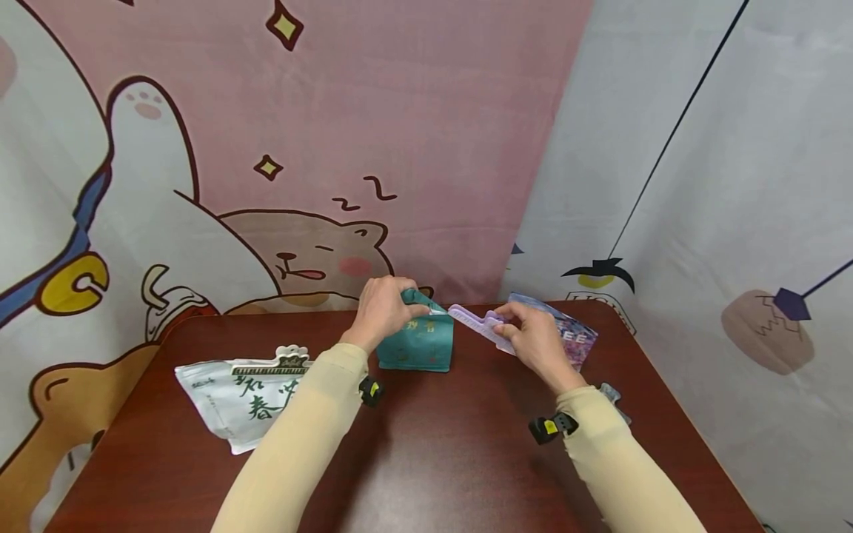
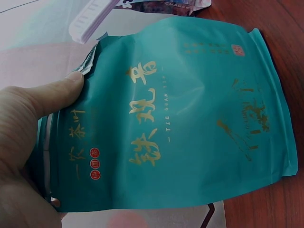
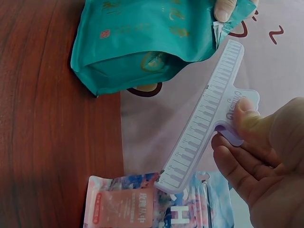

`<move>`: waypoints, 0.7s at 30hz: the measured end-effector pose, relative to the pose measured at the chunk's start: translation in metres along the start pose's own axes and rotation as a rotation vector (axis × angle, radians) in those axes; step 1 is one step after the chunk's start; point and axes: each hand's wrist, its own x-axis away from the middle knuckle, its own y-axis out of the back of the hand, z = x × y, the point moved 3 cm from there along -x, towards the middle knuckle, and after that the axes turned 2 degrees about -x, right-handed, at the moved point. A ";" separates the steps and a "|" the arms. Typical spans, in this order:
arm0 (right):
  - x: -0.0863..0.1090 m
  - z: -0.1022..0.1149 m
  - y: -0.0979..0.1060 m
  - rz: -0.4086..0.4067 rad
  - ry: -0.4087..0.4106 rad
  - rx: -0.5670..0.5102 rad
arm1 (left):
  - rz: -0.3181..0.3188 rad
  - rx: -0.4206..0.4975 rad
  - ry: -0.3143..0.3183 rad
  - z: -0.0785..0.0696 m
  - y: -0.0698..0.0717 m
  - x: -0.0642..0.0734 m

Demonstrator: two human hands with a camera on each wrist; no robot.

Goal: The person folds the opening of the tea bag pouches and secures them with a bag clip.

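Note:
A green tea bag (image 1: 416,344) with gold lettering stands at the back of the table, its top folded over. My left hand (image 1: 385,311) grips that folded top, the thumb pressing on its front in the left wrist view. To the right, my right hand (image 1: 536,342) pinches a long lilac clip (image 3: 202,118) with a piano-key pattern by its handles. One end of the clip is close to the bag's folded corner (image 3: 219,31); whether they touch, I cannot tell.
On the left lies a white bag (image 1: 233,403) with a pale clip (image 1: 280,363) across its top. A blue and pink printed pouch (image 1: 576,337) stands behind my right hand. Some small greyish thing (image 1: 614,400) shows beside my right wrist. A printed cloth (image 1: 426,148) hangs behind the table.

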 end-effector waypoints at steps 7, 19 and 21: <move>-0.008 0.005 -0.007 0.011 -0.009 -0.018 | 0.002 0.001 0.009 0.001 0.000 0.000; -0.022 0.009 -0.016 -0.038 0.013 -0.020 | 0.000 0.011 -0.001 -0.001 0.001 0.001; -0.024 0.010 -0.017 -0.034 0.017 -0.025 | 0.000 0.010 -0.002 -0.001 0.000 0.001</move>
